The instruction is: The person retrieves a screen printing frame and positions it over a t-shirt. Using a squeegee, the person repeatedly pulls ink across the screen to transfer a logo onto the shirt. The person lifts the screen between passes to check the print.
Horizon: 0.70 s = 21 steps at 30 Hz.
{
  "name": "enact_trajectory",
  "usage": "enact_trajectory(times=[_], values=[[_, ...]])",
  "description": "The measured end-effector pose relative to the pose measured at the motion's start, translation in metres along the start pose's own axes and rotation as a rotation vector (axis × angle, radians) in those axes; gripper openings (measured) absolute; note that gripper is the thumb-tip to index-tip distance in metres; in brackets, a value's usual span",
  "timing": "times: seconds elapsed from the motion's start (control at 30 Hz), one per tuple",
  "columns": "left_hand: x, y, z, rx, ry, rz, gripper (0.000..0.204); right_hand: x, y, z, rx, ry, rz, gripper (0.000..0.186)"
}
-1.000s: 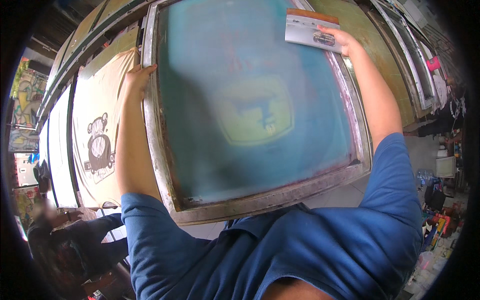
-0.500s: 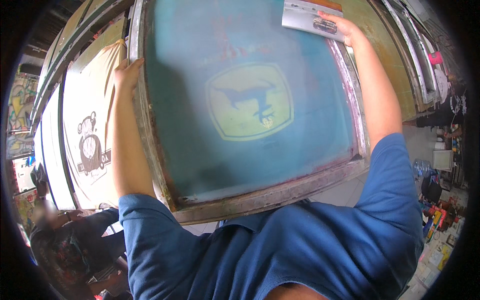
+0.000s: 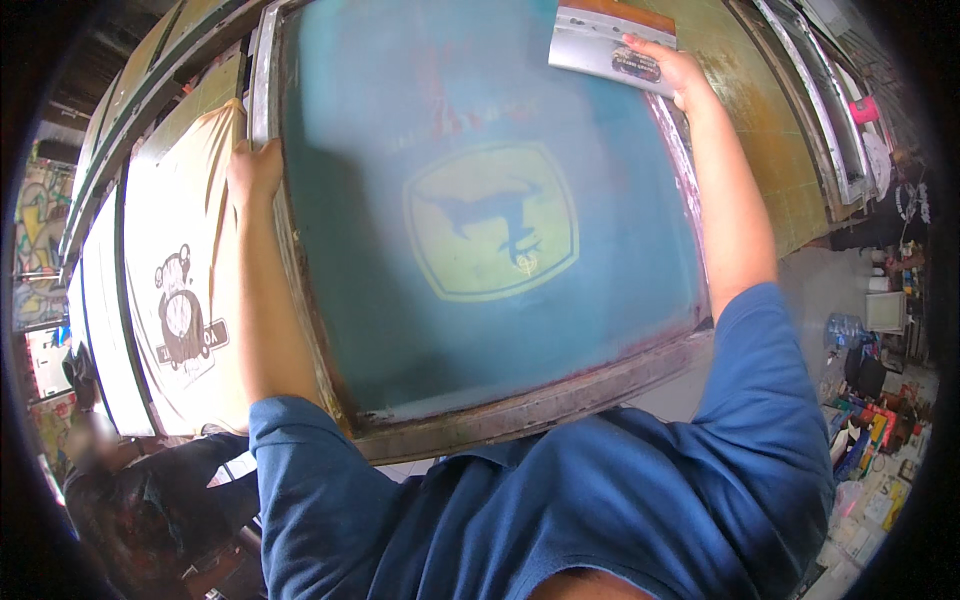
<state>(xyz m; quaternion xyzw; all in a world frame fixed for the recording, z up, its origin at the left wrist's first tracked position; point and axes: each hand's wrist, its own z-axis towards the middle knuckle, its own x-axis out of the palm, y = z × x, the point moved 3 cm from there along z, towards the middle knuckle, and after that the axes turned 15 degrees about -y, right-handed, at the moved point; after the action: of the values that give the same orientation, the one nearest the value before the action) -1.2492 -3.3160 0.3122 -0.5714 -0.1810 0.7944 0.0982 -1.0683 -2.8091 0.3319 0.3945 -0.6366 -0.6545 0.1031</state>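
In front of me lies a silk-screen frame [image 3: 530,400] whose teal mesh [image 3: 400,90] bears a pale yellow shield emblem with a leaping animal shape. My left hand [image 3: 257,170] is closed around the left rail of this frame, near its far part. At the far right, over the mesh and the right rail, my right hand [image 3: 668,70] holds a squeegee [image 3: 590,50]. The tool has a flat silver metal body, a dark label and an orange-brown strip along its far edge. My thumb or a finger lies across its top face, and the other fingers are hidden behind.
A cream T-shirt [image 3: 200,220] with a dark print is stretched on a board at the left. Other long boards [image 3: 770,150] flank the frame. A person in dark clothing [image 3: 160,500] is at lower left. Shelves and clutter [image 3: 870,440] stand at the right.
The frame appears slightly lower and further left in view. The squeegee and my right hand have shifted a little left along with it. Both hands keep their hold.
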Motion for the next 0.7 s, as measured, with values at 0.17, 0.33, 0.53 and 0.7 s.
enact_trajectory(times=[0.17,0.33,0.53,0.7], values=[[0.001,0.001,0.0,-0.013,-0.064,0.052,0.055,0.001,-0.003,0.002,-0.041,-0.097,-0.03,0.072],[-0.005,-0.019,-0.006,0.008,0.03,0.184,0.088,0.002,-0.009,0.01,-0.031,-0.108,0.025,0.06],[-0.01,-0.022,-0.007,-0.002,0.119,0.201,0.112,0.008,-0.015,0.02,-0.043,-0.153,0.008,0.057],[-0.011,-0.028,-0.011,0.005,0.081,0.222,0.113,0.0,-0.032,0.034,-0.082,-0.199,0.01,0.059]])
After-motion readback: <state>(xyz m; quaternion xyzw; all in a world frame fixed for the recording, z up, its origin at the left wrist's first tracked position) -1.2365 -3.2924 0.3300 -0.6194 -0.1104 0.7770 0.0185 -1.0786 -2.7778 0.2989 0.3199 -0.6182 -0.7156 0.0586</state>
